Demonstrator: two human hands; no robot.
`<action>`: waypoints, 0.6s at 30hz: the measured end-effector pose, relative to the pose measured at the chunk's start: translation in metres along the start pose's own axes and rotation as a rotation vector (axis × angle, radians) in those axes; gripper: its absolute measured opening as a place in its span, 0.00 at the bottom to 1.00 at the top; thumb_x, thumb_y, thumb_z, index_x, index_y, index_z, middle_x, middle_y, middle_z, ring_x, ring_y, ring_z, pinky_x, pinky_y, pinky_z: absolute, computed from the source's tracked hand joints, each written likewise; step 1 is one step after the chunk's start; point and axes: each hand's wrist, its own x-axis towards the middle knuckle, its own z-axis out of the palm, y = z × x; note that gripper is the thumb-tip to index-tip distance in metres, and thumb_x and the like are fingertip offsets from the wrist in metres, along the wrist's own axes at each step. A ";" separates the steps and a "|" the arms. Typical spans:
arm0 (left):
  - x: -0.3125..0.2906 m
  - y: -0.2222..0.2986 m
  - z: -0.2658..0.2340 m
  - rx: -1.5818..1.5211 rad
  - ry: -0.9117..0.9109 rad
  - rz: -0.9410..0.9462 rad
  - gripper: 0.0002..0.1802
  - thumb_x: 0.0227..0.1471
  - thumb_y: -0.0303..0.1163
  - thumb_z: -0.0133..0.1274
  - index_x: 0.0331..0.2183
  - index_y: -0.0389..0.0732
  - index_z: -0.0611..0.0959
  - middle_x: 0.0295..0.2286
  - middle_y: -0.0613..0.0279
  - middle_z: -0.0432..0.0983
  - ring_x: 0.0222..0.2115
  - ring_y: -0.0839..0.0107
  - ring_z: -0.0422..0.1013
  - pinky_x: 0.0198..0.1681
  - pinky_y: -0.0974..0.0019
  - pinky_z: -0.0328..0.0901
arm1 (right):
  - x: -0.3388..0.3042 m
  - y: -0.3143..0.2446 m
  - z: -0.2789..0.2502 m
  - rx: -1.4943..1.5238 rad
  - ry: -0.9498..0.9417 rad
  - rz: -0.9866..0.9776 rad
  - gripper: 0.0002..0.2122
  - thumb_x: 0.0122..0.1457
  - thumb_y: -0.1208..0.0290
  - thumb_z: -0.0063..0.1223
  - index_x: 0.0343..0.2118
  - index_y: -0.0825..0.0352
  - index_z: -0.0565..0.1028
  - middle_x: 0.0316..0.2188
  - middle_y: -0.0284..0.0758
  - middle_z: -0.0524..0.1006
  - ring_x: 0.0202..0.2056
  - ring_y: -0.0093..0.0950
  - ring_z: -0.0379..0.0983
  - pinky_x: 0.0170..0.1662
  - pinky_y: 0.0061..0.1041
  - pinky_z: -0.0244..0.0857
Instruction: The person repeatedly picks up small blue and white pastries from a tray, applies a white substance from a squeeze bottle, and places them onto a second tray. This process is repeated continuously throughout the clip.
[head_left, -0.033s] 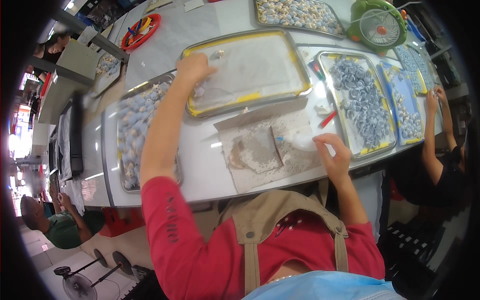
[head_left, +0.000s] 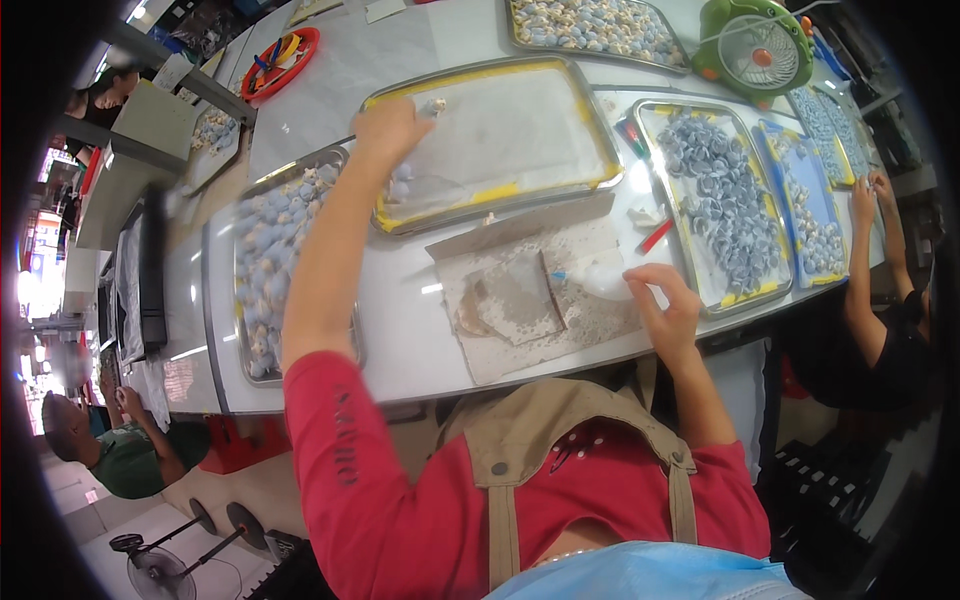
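My left hand (head_left: 390,132) reaches over the left end of a metal tray (head_left: 510,193) with yellow-taped edges and a pale liner. Its fingers are curled together beside a small blue-and-cream piece (head_left: 434,106); what they hold, if anything, is hidden. More bluish pieces (head_left: 400,183) lie in the tray below the hand. My right hand (head_left: 668,305) is closed in a thumb-and-finger pinch at the right side of a worn cardboard sheet (head_left: 490,350). I cannot make out what is in the pinch. A small blue tip (head_left: 559,275) shows over the cardboard.
A tray of blue-and-cream pieces (head_left: 270,270) stands left, partly behind my left arm. Grey-blue cupped pieces (head_left: 725,200) fill a tray at right. Nearby are a red stick (head_left: 656,236), a green fan (head_left: 758,55), a red basket (head_left: 282,63) and another person's hands (head_left: 870,190).
My left hand has shifted slightly up and back over the tray's left end, and the bluish pieces below it show more clearly. My right hand has barely moved.
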 end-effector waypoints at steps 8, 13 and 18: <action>0.034 0.008 0.058 -0.197 0.317 0.151 0.11 0.44 0.36 0.55 0.33 0.43 0.81 0.33 0.50 0.74 0.33 0.56 0.72 0.38 0.58 0.66 | 0.006 0.005 0.009 -0.122 -0.055 0.005 0.13 0.50 0.72 0.57 0.40 0.67 0.73 0.36 0.39 0.75 0.38 0.36 0.69 0.40 0.30 0.63; -0.047 0.052 0.026 -0.895 0.394 0.243 0.12 0.43 0.27 0.57 0.35 0.40 0.79 0.32 0.58 0.74 0.28 0.71 0.70 0.33 0.70 0.66 | 0.000 0.011 0.008 -0.224 -0.157 0.039 0.16 0.45 0.69 0.61 0.38 0.67 0.74 0.33 0.40 0.74 0.37 0.38 0.69 0.41 0.33 0.62; -0.197 0.079 0.036 -1.494 -0.136 0.088 0.19 0.45 0.23 0.56 0.42 0.35 0.75 0.33 0.65 0.73 0.31 0.81 0.68 0.33 0.78 0.65 | -0.010 0.013 0.011 -0.154 -0.214 0.128 0.18 0.42 0.67 0.64 0.38 0.66 0.74 0.29 0.38 0.73 0.35 0.37 0.69 0.41 0.32 0.62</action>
